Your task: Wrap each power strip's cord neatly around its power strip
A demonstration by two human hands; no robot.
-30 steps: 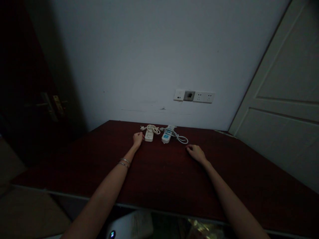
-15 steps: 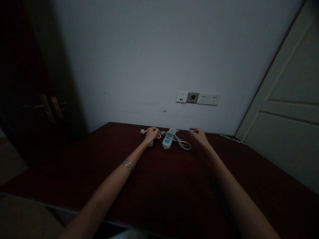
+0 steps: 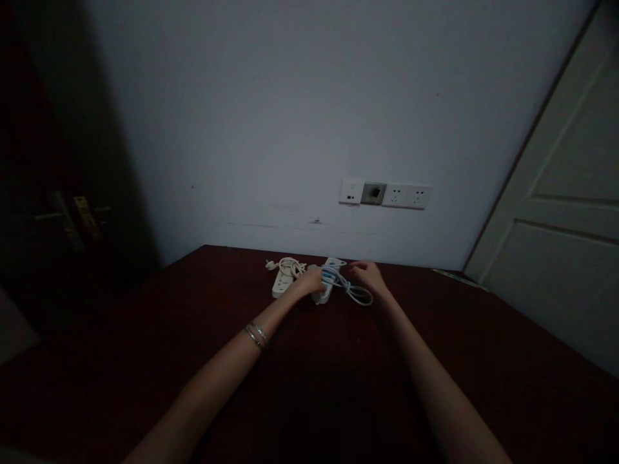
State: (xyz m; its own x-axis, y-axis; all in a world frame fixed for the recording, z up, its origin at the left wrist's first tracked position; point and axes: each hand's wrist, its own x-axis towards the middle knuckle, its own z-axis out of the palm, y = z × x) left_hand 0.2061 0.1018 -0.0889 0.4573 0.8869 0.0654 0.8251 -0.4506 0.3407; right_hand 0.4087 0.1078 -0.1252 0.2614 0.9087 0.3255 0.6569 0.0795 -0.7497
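Two power strips lie at the far side of the dark red table (image 3: pixel 314 386). My left hand (image 3: pixel 312 281), bangles on its wrist, is closed over the near end of the white power strip with a blue label (image 3: pixel 330 278). My right hand (image 3: pixel 368 274) sits just right of it, with its fingers curled on that strip's looped white cable (image 3: pixel 360 296). The cream power strip (image 3: pixel 279 285) with its coiled cord (image 3: pixel 289 265) lies untouched to the left of my left hand.
A row of wall sockets (image 3: pixel 385 194) is set in the pale wall above the table. A white door (image 3: pixel 561 219) stands at the right. At the left a dark door with a metal handle (image 3: pixel 72 216) sits in shadow.
My left hand left the cream strip and moved right onto the blue-labelled strip. My right hand came left and down onto its cable. The view dipped slightly toward the table.
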